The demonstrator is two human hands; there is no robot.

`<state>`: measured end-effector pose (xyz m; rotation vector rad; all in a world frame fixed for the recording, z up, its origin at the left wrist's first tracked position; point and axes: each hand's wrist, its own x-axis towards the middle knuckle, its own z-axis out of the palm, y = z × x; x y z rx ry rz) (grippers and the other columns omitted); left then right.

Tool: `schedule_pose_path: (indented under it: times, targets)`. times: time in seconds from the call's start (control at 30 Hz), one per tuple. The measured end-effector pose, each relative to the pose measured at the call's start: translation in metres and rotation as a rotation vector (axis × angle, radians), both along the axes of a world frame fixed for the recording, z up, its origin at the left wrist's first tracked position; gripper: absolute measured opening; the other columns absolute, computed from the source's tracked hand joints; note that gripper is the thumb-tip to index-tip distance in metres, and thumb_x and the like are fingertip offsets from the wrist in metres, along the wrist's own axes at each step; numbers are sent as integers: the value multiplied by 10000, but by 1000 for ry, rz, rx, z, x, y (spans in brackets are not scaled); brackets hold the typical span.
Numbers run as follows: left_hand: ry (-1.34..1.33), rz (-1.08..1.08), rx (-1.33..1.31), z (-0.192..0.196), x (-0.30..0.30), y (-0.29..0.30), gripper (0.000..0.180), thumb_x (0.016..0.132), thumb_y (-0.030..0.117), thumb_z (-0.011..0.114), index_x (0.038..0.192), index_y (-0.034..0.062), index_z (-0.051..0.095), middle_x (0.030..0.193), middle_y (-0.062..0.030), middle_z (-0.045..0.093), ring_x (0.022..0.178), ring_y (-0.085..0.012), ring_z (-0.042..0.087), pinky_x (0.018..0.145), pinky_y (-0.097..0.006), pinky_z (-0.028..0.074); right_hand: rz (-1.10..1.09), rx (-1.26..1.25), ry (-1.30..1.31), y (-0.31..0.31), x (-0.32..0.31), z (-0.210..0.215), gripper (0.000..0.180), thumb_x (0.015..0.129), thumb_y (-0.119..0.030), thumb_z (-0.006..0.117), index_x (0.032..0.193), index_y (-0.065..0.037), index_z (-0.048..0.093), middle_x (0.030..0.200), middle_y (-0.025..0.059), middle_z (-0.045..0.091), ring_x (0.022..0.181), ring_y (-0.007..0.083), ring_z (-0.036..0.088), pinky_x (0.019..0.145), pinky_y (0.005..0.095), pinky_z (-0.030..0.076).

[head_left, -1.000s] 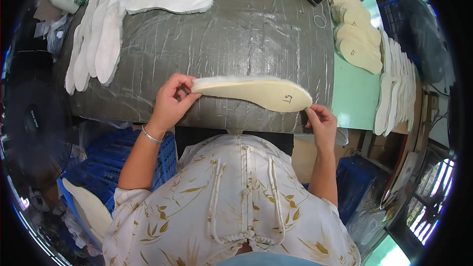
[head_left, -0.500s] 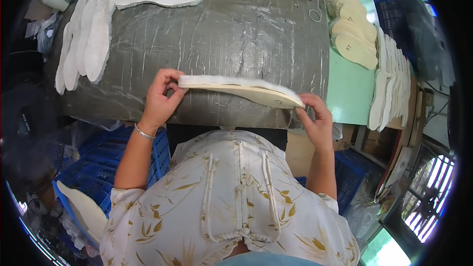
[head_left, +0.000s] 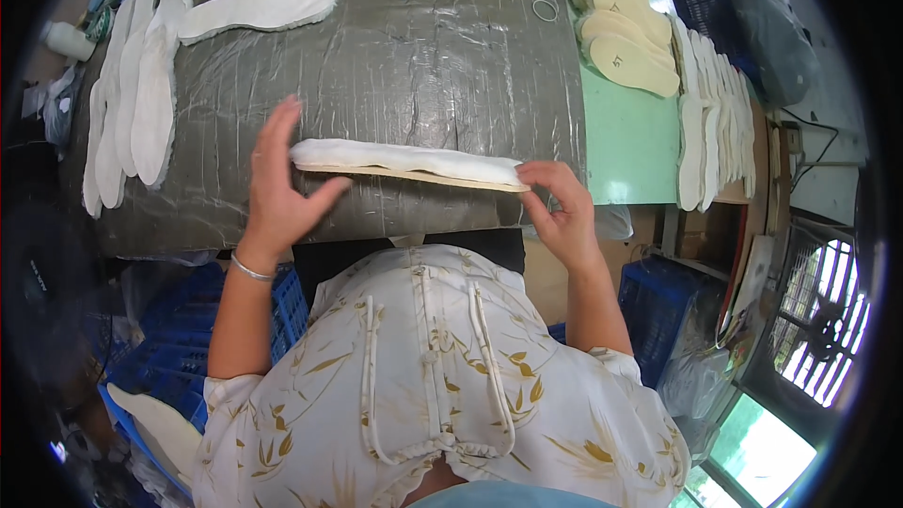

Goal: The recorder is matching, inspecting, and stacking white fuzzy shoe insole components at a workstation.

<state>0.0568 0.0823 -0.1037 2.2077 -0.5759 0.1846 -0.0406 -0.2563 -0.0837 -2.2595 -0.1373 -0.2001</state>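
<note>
Well beyond the left fingertips, white insole pieces [head_left: 132,103] lie fanned on the grey plastic-covered table [head_left: 423,47]. The left hand [head_left: 277,183] is spread, fingers released and raised, thumb just under the near end of the insole [head_left: 409,165]. That insole, white fleece over a tan edge, lies level between both hands at the table's front edge. The right hand [head_left: 560,212] pinches its other end between thumb and fingers. Far past the right fingers, tan insoles [head_left: 625,33] are stacked on the green surface [head_left: 625,136].
</note>
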Motion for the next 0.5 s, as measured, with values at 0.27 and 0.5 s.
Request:
schedule_pose_path:
  times: [0.27,0.5]
  targets:
    - [-79,-346,8,9,-4,-78,204,765,126,776,956,95,713,980,-34,693,1054,-233,625,1042,-460,349,10,75,83,4,-2,3,662,713,-162,823,1290,-37,524,1208,135,622,1115,282,590,975,393,440]
    - [-77,-388,-24,10,1,-80,173,745,112,792,892,93,703,919,-20,694,978,-221,640,993,-439,382,176,-57,-169,35,26,14,383,762,-172,789,1120,-76,692,1077,85,647,987,282,592,878,392,447]
